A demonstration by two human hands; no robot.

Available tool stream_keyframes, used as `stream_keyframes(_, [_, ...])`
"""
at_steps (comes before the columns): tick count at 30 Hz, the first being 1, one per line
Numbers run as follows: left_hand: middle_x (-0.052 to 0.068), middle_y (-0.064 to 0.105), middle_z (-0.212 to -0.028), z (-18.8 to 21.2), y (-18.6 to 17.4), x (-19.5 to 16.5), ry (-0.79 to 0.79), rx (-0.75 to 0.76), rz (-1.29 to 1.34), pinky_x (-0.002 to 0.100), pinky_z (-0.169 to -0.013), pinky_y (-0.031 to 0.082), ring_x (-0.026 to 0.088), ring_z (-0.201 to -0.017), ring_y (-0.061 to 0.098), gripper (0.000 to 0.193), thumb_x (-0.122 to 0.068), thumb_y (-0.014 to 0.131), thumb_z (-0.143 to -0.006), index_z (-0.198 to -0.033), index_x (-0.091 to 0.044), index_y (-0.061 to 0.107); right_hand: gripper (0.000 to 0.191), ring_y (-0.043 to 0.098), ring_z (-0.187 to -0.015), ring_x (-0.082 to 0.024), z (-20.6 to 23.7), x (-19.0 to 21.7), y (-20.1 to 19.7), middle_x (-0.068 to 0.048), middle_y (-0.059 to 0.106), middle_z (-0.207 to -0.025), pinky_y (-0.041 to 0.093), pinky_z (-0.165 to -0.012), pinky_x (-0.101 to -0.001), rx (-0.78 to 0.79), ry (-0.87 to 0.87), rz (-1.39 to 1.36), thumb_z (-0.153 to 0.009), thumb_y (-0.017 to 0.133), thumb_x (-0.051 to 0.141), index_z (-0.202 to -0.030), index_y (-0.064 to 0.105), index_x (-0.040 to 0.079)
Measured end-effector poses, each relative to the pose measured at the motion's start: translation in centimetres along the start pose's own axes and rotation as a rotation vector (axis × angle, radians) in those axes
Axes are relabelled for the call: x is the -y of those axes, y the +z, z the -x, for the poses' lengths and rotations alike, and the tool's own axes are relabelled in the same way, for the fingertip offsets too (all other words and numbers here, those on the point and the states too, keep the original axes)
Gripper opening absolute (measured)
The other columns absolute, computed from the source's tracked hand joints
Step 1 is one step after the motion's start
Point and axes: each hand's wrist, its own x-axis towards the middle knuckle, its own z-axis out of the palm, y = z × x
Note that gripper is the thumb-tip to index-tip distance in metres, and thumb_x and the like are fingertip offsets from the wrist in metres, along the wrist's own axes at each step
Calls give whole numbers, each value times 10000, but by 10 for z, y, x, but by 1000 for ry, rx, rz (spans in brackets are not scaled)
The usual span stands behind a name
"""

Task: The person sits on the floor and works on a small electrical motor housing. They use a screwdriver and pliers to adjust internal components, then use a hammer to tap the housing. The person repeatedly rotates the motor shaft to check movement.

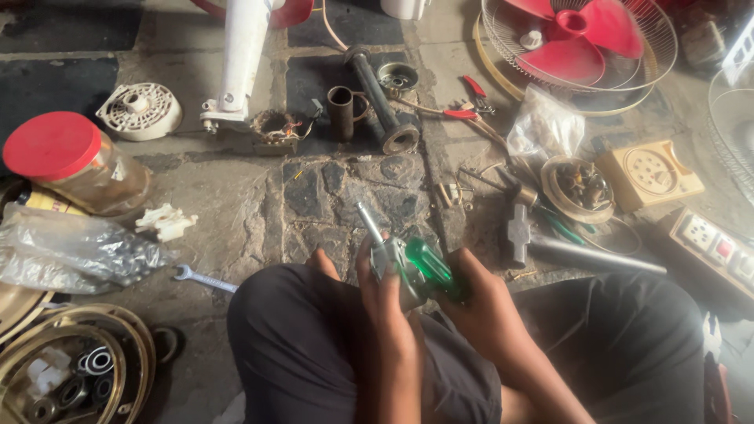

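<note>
Low centre of frame, above the lap: left hand (385, 294) fingers wrapped round a metal part (390, 259), steadying it; right hand (479, 302) fingers closed on green screwdriver (428, 267), tip against it. Hammer (520, 235) on floor, right.

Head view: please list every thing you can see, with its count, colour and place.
jar: 1, clear with red lid, far left
plastic bag: 1, grey, left floor
spanner: 1, silver, left of knee
motor cover: 1, white, upper left
pipe: 1, dark, top centre
pliers: 1, red handles, top right of centre
fan: 1, red blades, top right
hammer: 1, grey, right floor
power strip: 1, tan, far right
screwdriver: 1, green handle, in right hand
left hand: holds metal part
right hand: holds screwdriver
</note>
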Motion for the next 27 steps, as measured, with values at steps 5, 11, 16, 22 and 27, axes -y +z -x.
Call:
stream_keyframes(5, [110,587,-1298,3,0,-6,-14,-41,-137,360,-996,428,218,-1180,559,619,-304,589,-919,-1484,-83,469,309,631,-833,-83,-11,-7,2,-29,703,-919,537,-693,-291,38,11,-370,-816,774,68,-1078,613,49])
stream_keyframes(11, [138,583,-1295,2,1,1,10,6,-264,379,-1005,431,239,-1166,554,639,-327,603,-932,-1500,-70,460,286,572,-707,-116,-17,-14,2,-75,635,-763,504,-610,-316,20,164,-74,-814,815,92,-975,589,19])
stream_keyframes(16, [113,574,-1322,-3,1,7,23,-39,-260,383,-1016,430,220,-1189,551,647,-324,627,-915,-1484,-72,451,300,605,-752,-111,-19,-30,-2,-40,658,-809,515,-645,-305,55,11,-197,-762,807,49,-990,613,35])
stream_keyframes(22, [106,582,-1274,-3,6,6,1,-56,-182,398,-1002,443,222,-1172,561,624,-303,636,-904,-1470,-98,470,192,635,-692,-168,-67,-29,-32,-86,658,-832,527,-618,-348,-131,199,-42,-892,740,74,-1028,616,23])
stream_keyframes(27, [92,595,-1275,-2,7,2,-53,-65,-147,398,-991,442,220,-1169,560,617,-316,621,-900,-1468,-117,488,244,690,-688,-126,-56,-7,-44,-77,712,-869,578,-580,-279,-125,210,-246,-903,661,87,-1143,620,65])
